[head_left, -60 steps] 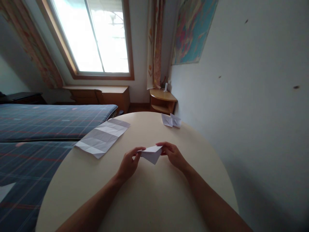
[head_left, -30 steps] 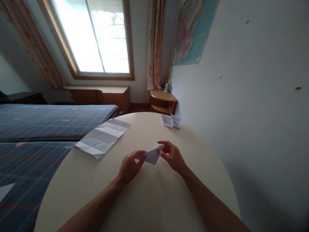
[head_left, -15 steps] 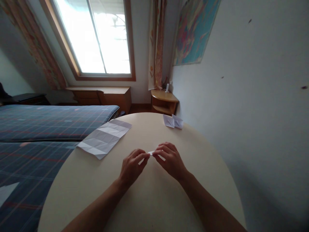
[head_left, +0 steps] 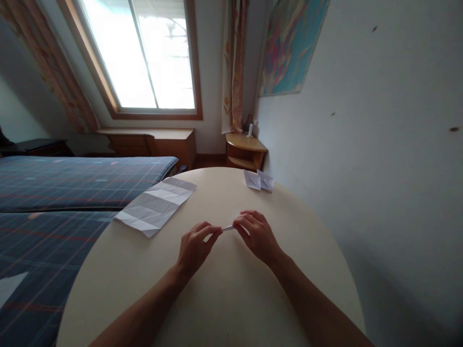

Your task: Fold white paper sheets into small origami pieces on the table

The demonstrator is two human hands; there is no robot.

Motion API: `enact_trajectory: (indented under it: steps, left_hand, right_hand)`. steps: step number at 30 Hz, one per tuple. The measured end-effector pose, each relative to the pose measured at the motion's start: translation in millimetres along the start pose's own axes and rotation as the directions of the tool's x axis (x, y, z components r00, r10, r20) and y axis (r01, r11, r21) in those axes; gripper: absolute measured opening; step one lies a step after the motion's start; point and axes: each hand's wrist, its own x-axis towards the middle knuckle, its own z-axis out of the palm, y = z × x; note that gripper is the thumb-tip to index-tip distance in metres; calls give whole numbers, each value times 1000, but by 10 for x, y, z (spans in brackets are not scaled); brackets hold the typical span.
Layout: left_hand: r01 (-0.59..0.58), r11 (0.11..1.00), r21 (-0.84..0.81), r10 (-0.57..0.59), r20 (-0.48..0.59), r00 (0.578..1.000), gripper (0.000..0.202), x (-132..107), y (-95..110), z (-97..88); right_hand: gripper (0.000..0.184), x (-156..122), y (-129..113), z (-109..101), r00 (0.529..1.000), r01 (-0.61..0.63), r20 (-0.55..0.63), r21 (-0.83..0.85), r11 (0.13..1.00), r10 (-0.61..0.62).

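Note:
A small, narrow piece of folded white paper [head_left: 227,228] is stretched between my hands over the middle of the round table [head_left: 217,299]. My left hand [head_left: 197,242] pinches its left end between thumb and fingertips. The right end is pinched by my right hand [head_left: 256,236], whose fingers cover part of it. Beyond my hands, two folded paper shapes [head_left: 259,180] stand side by side near the table's far edge. To the left lies a large creased sheet of paper [head_left: 155,207], its folds showing as light and dark bands.
A bed with a blue plaid cover [head_left: 72,183] adjoins the table on the left, with another white paper [head_left: 11,288] on it. The white wall [head_left: 390,183] runs along the right. A corner shelf [head_left: 246,143] and a wooden desk [head_left: 173,137] stand beyond the table.
My hands have drawn slightly apart, and more of the paper's length shows between them, now as a thin strip. The other papers have stayed in place.

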Motion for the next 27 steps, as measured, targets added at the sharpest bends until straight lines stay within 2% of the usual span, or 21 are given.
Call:
enact_trajectory:
  steps: [3, 6, 11, 18, 27]
  left_hand:
    - [-2, 1000, -3, 2, 8, 1000, 10, 13, 32, -9]
    - [-39, 997, 64, 39, 2, 999, 12, 26, 77, -26]
    - [-130, 977, 170, 129, 16, 992, 12, 16, 125, -37]
    - [-140, 973, 184, 129, 71, 989, 12, -1, 101, -35]
    - [-131, 966, 221, 119, 68, 991, 16, 38, 72, -60]
  right_hand:
    - [9, -4, 14, -3, 1000, -12, -13, 2, 1000, 12]
    - [9, -5, 10, -1, 999, -10, -33, -3, 1000, 10]
    - [7, -8, -35, 29, 996, 73, -40, -24, 997, -74]
    - [8, -10, -93, 71, 989, 143, -23, -16, 990, -144]
    - [8, 22, -31, 31, 995, 99, -16, -56, 994, -100]
